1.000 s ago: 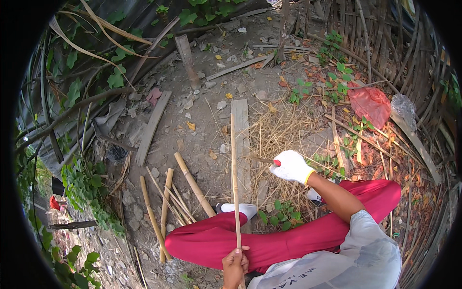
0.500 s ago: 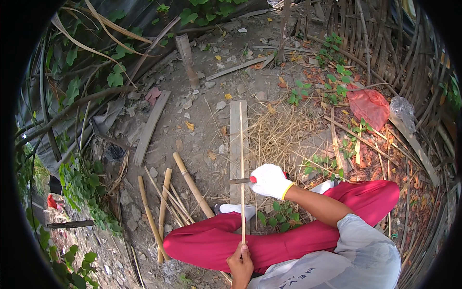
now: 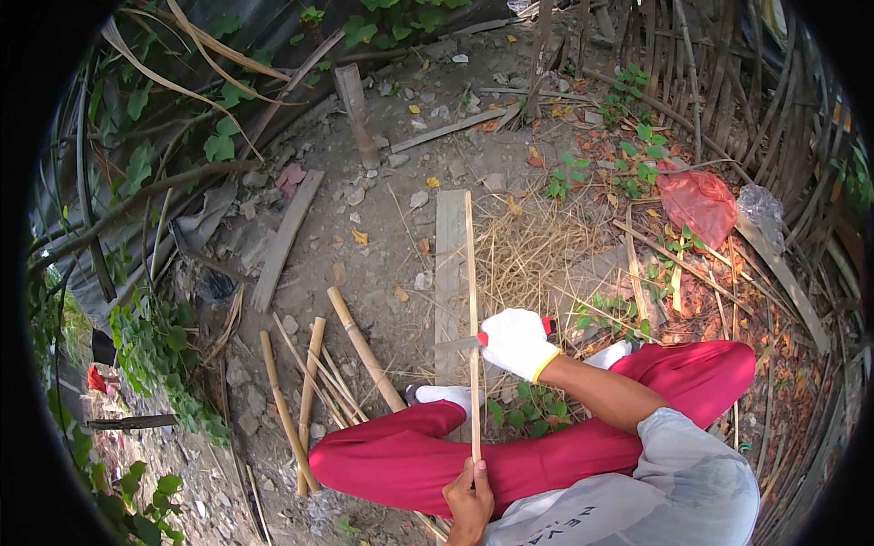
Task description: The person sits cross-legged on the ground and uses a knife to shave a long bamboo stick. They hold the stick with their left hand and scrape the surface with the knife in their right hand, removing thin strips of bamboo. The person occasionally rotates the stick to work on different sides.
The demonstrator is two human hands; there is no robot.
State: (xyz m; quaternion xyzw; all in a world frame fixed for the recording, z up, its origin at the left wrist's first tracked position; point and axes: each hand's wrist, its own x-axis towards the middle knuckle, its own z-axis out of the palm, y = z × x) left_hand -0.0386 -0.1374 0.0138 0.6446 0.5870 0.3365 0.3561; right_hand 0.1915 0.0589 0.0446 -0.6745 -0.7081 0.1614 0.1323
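My bare left hand (image 3: 469, 496) pinches the lower end of a long, pale bamboo strip (image 3: 472, 273) between thumb and fingers. The strip points away from me, over my leg and along the right side of a grey wooden plank (image 3: 449, 237) on the ground. In a white glove with a yellow cuff, my right hand (image 3: 519, 344) is closed around the red handle of a knife (image 3: 454, 345). The blade points left and crosses the strip about midway; whether its edge bites into the strip I cannot tell.
Several bamboo lengths (image 3: 364, 350) lie by my left knee. Dry shavings (image 3: 523, 255) are heaped right of the plank. A red plastic bag (image 3: 696, 202) rests at the right, near a stick fence (image 3: 728, 82). A short post (image 3: 355, 114) stands ahead.
The bamboo strip has shifted slightly right and shows a broader face. Both hands have moved a little to the right with it, the knife still crossing it.
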